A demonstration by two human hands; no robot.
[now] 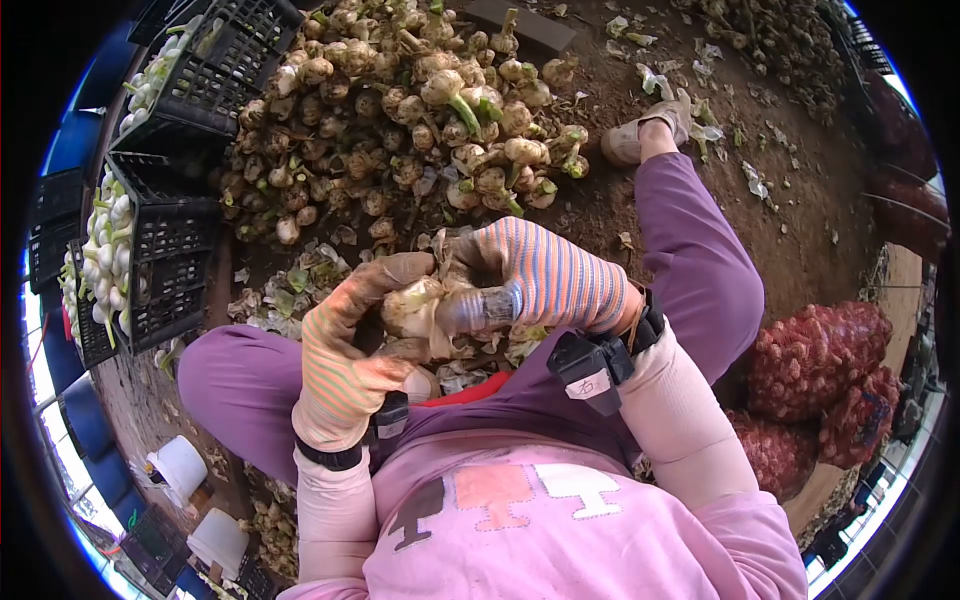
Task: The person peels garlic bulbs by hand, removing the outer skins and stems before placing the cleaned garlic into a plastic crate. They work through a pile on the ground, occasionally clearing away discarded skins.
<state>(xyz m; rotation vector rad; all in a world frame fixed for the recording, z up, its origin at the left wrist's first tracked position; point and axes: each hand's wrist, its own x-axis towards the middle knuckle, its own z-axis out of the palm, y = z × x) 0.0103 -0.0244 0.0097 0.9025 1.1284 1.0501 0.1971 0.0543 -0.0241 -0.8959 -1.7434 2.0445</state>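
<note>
Sitting at the left of the frame, black plastic crates (178, 245) hold white bulbs (108, 245). In the middle, the orange-striped gloved left hand (338, 350) curls around a round, dirty-white garlic bulb (408, 308), and the blue-striped gloved right hand (562, 272), just as near, pinches its papery right side, its long way hard to tell. Brown dirt floor (805, 205) spreads right, above red net sacks (815, 360).

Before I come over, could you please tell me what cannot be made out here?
Head view: the garlic bulb's sides, partly covered by the left hand and right hand.
Head view: the bulb pile's far end, cut off by the top edge.
Head view: the left wrist label, too small to read.
</note>
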